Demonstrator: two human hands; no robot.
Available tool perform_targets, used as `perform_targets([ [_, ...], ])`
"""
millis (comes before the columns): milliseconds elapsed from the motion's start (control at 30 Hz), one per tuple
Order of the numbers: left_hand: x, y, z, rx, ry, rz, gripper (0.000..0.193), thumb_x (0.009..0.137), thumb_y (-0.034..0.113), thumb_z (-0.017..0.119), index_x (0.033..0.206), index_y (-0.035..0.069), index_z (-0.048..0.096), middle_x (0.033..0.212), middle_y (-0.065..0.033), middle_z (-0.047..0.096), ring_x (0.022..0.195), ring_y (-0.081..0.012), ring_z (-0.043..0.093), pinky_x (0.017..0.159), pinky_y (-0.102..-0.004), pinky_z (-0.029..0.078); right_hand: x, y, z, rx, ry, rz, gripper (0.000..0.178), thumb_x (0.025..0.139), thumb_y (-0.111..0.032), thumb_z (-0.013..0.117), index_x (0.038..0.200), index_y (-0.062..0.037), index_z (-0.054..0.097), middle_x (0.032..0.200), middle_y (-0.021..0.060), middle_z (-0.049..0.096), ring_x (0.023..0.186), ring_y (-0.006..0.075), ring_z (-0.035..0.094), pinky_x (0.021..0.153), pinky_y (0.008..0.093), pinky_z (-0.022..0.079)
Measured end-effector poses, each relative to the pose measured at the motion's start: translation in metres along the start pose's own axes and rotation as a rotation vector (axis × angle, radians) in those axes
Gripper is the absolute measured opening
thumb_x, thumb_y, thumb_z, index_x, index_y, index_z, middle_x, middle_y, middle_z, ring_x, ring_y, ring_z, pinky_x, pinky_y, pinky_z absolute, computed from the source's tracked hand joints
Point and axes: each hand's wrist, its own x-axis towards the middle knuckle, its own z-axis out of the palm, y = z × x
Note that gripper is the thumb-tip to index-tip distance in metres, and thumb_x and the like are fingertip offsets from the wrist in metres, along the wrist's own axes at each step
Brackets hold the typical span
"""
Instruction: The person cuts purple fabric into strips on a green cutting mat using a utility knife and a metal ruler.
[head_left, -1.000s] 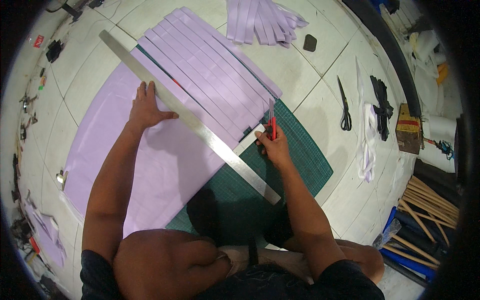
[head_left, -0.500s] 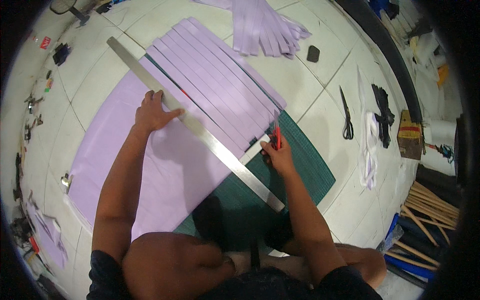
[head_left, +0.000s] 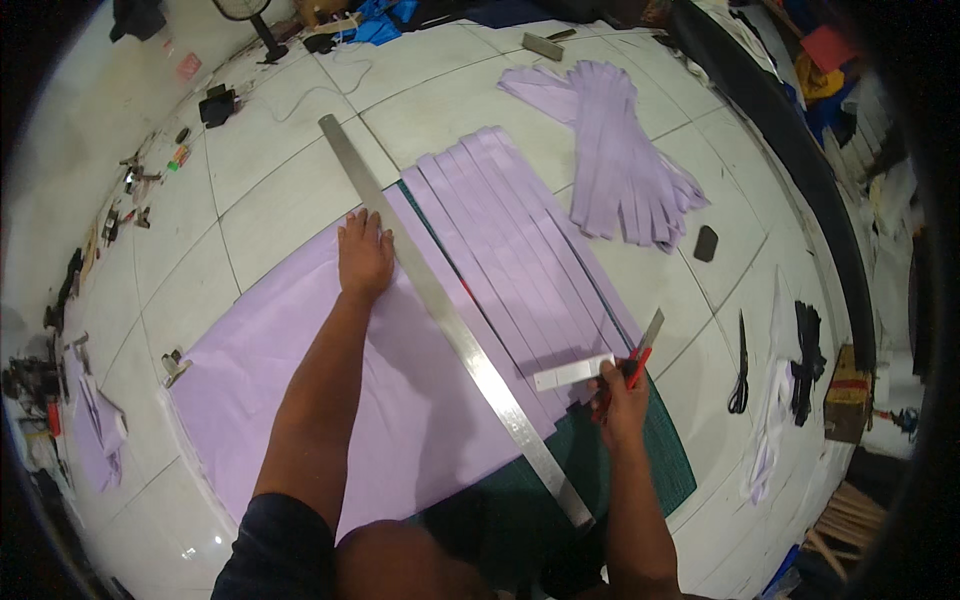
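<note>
Long steel ruler (head_left: 455, 325) runs far-left to near-right; left hand (head_left: 364, 256) spread flat just left of it; right hand (head_left: 622, 392) nearer its near end, pinching red cutter (head_left: 637, 362) and short ruler (head_left: 574, 372).

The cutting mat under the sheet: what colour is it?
Dark green cutting mat, seen in the head view.

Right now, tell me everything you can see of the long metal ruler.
The long metal ruler is a flat, straight silver strip, steel by its look, lying diagonally across the lilac sheet and the green cutting mat on the tiled floor. The left hand presses flat beside its upper half, touching its edge. The cut lilac strips lie along its right side.
</note>
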Motion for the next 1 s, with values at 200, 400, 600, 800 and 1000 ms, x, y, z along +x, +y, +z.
perform_targets([
  [200,-0.007,0.013,0.003,-0.065,0.039,-0.023,0.044,0.099,0.021,0.05,0.137,0.0,0.047,0.147,-0.0246,0.043,0.14,-0.0441,0.034,0.118,-0.0557,0.022,0.083,-0.036,0.102,-0.042,-0.159,-0.08,0.029,0.092,-0.022,0.07,0.108,-0.0032,0.054,0.08,0.0067,0.063,0.054,0.0117,0.053,0.042,0.0256,0.04],
  [400,-0.009,0.014,-0.005,-0.075,0.064,-0.049,0.042,0.099,0.022,0.049,0.135,0.001,0.05,0.146,-0.0221,0.044,0.14,-0.042,0.036,0.119,-0.054,0.021,0.152,-0.056,0.253,-0.131,-0.354,-0.17,0.029,0.091,-0.017,0.07,0.107,-0.0034,0.051,0.09,0.0062,0.062,0.075,0.0128,0.064,0.053,0.0264,0.046],
  [600,-0.005,0.018,-0.008,-0.126,0.015,-0.064,0.04,0.097,0.016,0.05,0.135,0.002,0.049,0.143,-0.0216,0.046,0.14,-0.0426,0.035,0.119,-0.0561,0.02,0.187,-0.048,0.33,-0.221,-0.391,-0.144,0.027,0.089,-0.013,0.07,0.106,-0.0027,0.052,0.087,0.006,0.063,0.067,0.0116,0.063,0.049,0.0262,0.045],
  [800,-0.004,0.018,-0.01,-0.146,-0.006,-0.103,0.04,0.097,0.015,0.05,0.135,0.002,0.049,0.144,-0.0209,0.046,0.141,-0.0424,0.034,0.119,-0.0559,0.02,0.198,-0.033,0.336,-0.309,-0.385,-0.163,0.025,0.089,-0.013,0.07,0.104,-0.0032,0.052,0.086,0.0055,0.063,0.066,0.0113,0.063,0.048,0.0259,0.047],
  [1000,-0.004,0.016,-0.012,-0.144,-0.03,-0.106,0.041,0.098,0.017,0.049,0.136,0.002,0.049,0.145,-0.021,0.045,0.141,-0.0423,0.034,0.12,-0.0554,0.019,0.197,-0.029,0.336,-0.275,-0.364,-0.205,0.025,0.088,-0.011,0.071,0.1,-0.0038,0.05,0.078,0.006,0.059,0.058,0.0125,0.06,0.042,0.0276,0.046],
])
